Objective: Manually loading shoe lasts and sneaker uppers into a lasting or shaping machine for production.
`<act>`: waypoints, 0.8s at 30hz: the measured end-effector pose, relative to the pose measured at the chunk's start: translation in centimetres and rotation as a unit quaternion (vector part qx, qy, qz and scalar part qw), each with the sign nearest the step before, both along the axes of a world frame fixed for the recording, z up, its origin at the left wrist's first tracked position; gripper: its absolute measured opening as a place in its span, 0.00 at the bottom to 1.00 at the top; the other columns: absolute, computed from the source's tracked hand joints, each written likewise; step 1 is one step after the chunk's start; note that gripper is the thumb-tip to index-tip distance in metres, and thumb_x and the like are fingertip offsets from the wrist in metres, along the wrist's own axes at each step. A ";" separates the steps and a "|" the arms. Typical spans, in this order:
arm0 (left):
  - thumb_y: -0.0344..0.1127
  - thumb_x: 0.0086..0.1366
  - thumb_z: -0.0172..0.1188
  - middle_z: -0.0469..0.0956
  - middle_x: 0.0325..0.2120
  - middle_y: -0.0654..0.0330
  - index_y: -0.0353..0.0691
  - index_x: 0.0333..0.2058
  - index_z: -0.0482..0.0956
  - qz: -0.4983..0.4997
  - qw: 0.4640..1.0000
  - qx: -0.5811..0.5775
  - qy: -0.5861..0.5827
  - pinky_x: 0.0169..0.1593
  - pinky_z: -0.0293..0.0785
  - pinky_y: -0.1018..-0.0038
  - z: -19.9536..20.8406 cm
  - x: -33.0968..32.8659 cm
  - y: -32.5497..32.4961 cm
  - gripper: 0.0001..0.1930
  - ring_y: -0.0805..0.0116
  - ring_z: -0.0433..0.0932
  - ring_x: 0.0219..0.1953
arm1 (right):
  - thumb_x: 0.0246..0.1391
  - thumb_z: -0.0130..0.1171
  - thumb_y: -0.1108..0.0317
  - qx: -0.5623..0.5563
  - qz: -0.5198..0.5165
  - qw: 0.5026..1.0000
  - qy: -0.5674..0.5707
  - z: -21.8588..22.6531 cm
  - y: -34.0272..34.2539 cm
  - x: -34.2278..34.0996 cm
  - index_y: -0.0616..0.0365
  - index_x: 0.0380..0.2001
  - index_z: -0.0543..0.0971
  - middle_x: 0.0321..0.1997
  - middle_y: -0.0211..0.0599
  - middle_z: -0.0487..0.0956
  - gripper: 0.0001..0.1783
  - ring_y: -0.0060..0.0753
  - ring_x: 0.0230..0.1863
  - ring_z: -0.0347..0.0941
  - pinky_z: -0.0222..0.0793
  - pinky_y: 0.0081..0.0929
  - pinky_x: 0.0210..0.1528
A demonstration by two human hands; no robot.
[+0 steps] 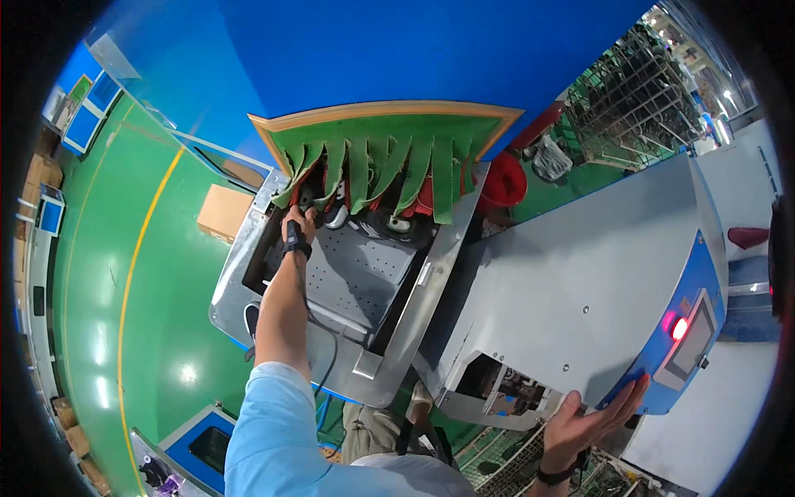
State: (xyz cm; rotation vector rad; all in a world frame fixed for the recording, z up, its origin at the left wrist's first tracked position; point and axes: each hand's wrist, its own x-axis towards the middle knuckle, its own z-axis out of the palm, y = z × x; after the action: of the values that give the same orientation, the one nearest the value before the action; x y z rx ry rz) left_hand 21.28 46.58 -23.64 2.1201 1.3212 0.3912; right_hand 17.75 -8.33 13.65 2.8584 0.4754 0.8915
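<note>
My left hand reaches to the left end of a green strip curtain, its fingers closed round a dark, shoe-like piece partly hidden by the strips. Beside it, a black and white shoe and another dark shoe sit half under the curtain. Below them lies a grey perforated plate. My right hand is open at the lower right, fingers stretched out and holding nothing, close to the lower edge of a grey and blue machine.
A lit red button and a screen are on the machine's blue side. Beyond it stand a red bucket and a wire rack. A cardboard box rests on the green floor at left. Cables hang near my left arm.
</note>
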 end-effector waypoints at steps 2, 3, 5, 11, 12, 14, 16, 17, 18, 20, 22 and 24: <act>0.51 0.58 0.63 0.80 0.38 0.34 0.30 0.43 0.79 -0.043 0.999 0.010 0.019 0.49 0.75 0.51 1.4 -1.0 -0.2 0.26 0.38 0.80 0.45 | 0.62 0.54 0.49 0.000 0.017 1.000 -0.007 0.0 0.3 0.4 0.64 0.72 0.49 0.75 0.59 0.51 0.46 0.64 0.75 0.47 0.41 0.62 0.74; 0.53 0.59 0.62 0.80 0.37 0.34 0.29 0.40 0.81 -0.037 0.999 -0.007 0.028 0.49 0.75 0.51 3.2 -1.9 -0.9 0.27 0.38 0.80 0.45 | 0.60 0.56 0.50 0.000 0.040 0.999 -0.016 0.1 0.4 0.7 0.64 0.72 0.48 0.76 0.59 0.51 0.47 0.64 0.75 0.47 0.40 0.62 0.74; 0.54 0.59 0.63 0.82 0.33 0.35 0.25 0.38 0.81 -0.031 0.993 0.065 0.094 0.46 0.77 0.54 1.8 -6.1 0.7 0.29 0.41 0.83 0.39 | 0.56 0.62 0.51 0.022 0.038 0.999 0.002 0.4 1.0 0.4 0.62 0.72 0.48 0.75 0.59 0.51 0.51 0.63 0.76 0.45 0.39 0.62 0.74; 0.47 0.64 0.64 0.82 0.21 0.54 0.30 0.31 0.83 0.004 0.913 -0.373 -0.165 0.22 0.74 0.75 24.6 -18.3 -14.1 0.20 0.67 0.81 0.19 | 0.47 0.71 0.60 0.137 0.084 0.986 0.052 1.5 1.1 -1.5 0.65 0.71 0.49 0.75 0.59 0.51 0.56 0.64 0.77 0.42 0.33 0.64 0.75; 0.46 0.64 0.63 0.82 0.21 0.54 0.30 0.30 0.83 -0.019 0.900 -0.406 -0.158 0.22 0.74 0.75 27.9 -19.9 -16.5 0.19 0.67 0.81 0.20 | 0.46 0.71 0.64 0.177 0.111 0.975 0.075 -0.1 0.7 -2.9 0.62 0.71 0.52 0.75 0.59 0.51 0.54 0.65 0.77 0.43 0.33 0.66 0.74; 0.45 0.65 0.63 0.82 0.22 0.54 0.31 0.30 0.83 -0.070 0.867 -0.473 -0.139 0.22 0.74 0.76 32.6 -22.6 -20.8 0.19 0.67 0.81 0.20 | 0.43 0.71 0.66 0.151 0.266 0.944 0.126 -2.4 1.2 -6.3 0.58 0.72 0.52 0.72 0.58 0.59 0.55 0.67 0.75 0.48 0.39 0.68 0.73; 0.47 0.66 0.62 0.83 0.23 0.54 0.30 0.33 0.83 -0.153 0.821 -0.538 -0.114 0.24 0.76 0.75 35.5 -24.0 -25.0 0.20 0.66 0.82 0.21 | 0.49 0.69 0.62 0.133 0.416 0.890 0.132 -3.8 1.4 -9.2 0.52 0.61 0.65 0.68 0.56 0.67 0.37 0.64 0.73 0.53 0.41 0.66 0.73; 0.47 0.67 0.61 0.83 0.24 0.53 0.29 0.34 0.82 -0.199 0.793 -0.567 -0.099 0.25 0.77 0.75 37.0 -24.5 -27.1 0.21 0.66 0.82 0.22 | 0.56 0.63 0.63 0.105 0.470 0.870 0.106 -3.1 0.9 -9.5 0.51 0.50 0.70 0.64 0.52 0.71 0.20 0.59 0.70 0.60 0.51 0.61 0.70; 0.48 0.68 0.60 0.84 0.27 0.53 0.27 0.40 0.81 -0.242 0.735 -0.622 -0.121 0.27 0.78 0.73 37.6 -24.8 -29.2 0.23 0.65 0.83 0.22 | 0.57 0.63 0.62 0.117 0.506 0.848 0.102 -1.5 -0.2 -9.4 0.47 0.57 0.69 0.62 0.46 0.73 0.25 0.50 0.66 0.65 0.56 0.54 0.67; 0.51 0.65 0.64 0.81 0.44 0.52 0.27 0.51 0.76 -0.281 0.672 -0.644 -0.234 0.50 0.76 0.66 35.9 -25.8 -32.4 0.29 0.62 0.80 0.47 | 0.58 0.64 0.60 0.197 0.504 0.830 0.137 0.2 -3.2 -9.6 0.45 0.63 0.68 0.56 0.39 0.76 0.31 0.37 0.59 0.72 0.66 0.43 0.56; 0.53 0.61 0.68 0.74 0.54 0.52 0.29 0.60 0.68 -0.384 0.697 -0.547 -0.260 0.63 0.66 0.63 34.5 -25.2 -35.5 0.38 0.60 0.72 0.59 | 0.52 0.69 0.63 0.266 0.448 0.805 0.285 2.3 -6.9 -8.9 0.56 0.65 0.65 0.57 0.45 0.75 0.39 0.43 0.56 0.73 0.68 0.36 0.58; 0.43 0.52 0.78 0.73 0.56 0.53 0.34 0.66 0.61 -0.401 0.761 -0.457 -0.225 0.65 0.64 0.65 31.9 -24.4 -40.2 0.47 0.63 0.69 0.62 | 0.47 0.73 0.67 0.541 0.341 0.641 0.424 1.2 -9.1 -9.2 0.60 0.66 0.63 0.57 0.45 0.75 0.45 0.44 0.55 0.74 0.69 0.33 0.59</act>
State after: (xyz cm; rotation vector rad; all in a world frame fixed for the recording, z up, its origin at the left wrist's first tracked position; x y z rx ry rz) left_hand -3.10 6.36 8.21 1.3840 0.1255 -0.1224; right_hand 8.51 -17.43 14.89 4.1568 1.6891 -0.6350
